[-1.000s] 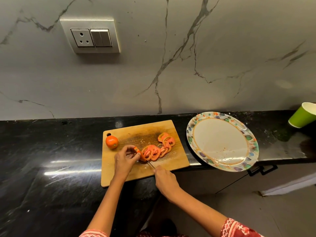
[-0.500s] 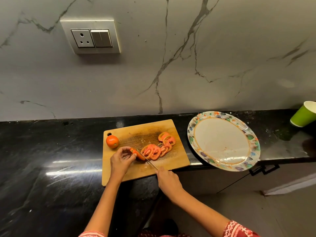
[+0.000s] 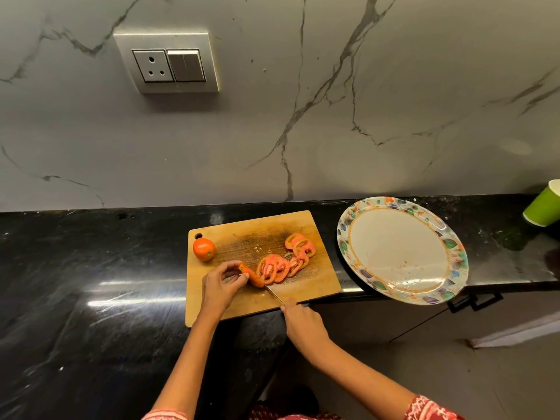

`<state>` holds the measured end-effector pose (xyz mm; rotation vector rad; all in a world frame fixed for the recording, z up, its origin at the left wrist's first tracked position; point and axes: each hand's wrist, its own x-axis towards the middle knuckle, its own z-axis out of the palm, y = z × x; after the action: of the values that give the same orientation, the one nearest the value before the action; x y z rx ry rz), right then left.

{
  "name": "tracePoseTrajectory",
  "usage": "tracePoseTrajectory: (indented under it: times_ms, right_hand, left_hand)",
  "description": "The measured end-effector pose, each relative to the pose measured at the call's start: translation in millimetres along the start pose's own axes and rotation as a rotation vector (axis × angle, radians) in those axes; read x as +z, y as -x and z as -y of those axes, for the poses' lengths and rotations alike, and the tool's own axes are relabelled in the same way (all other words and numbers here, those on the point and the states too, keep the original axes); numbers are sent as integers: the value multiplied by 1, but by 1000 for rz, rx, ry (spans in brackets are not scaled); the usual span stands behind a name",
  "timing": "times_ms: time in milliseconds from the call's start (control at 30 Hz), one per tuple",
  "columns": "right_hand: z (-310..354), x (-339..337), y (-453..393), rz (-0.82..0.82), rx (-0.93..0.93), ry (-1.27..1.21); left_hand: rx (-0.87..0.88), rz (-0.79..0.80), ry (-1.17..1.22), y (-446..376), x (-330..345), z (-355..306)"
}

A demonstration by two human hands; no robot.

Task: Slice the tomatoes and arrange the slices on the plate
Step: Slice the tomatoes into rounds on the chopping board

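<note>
We pinch the tomato end piece (image 3: 252,275) with our left hand (image 3: 219,284), fingers curled round it on the cutting board (image 3: 230,301). Our right hand (image 3: 298,318) grips the knife (image 3: 274,294), blade just right of that piece. Cut slices (image 3: 285,262) lie beyond the blade; a whole tomato (image 3: 204,249) sits beyond the left hand. The plate (image 3: 448,244) rests well right of the right hand.
</note>
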<state>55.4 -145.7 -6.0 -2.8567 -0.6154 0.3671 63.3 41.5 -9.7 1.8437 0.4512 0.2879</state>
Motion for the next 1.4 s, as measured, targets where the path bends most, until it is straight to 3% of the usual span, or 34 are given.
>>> tracePoseTrajectory:
  times_ms: [100,333,567,933,1233,1400]
  right_hand:
    - [8,-3,-11,146,43,-135]
    - [6,-6,-12,151,88,-196]
    - [-3,-13,-24,32,94,-368]
    - [-18,-22,-37,-13,85,-496]
    - [-24,-21,-39,-31,87,-555]
    - [-19,-22,-42,-34,58,-561]
  left_hand:
    - [34,46,-43,3,5,-3]
    - [-16,-48,-14,0,-14,-1]
    - [18,-25,-153,-8,-5,-12]
    - [118,40,-299,-3,7,-7]
    - [67,182,-292,-9,-15,-5]
    - [117,278,-412,-14,-25,-6]
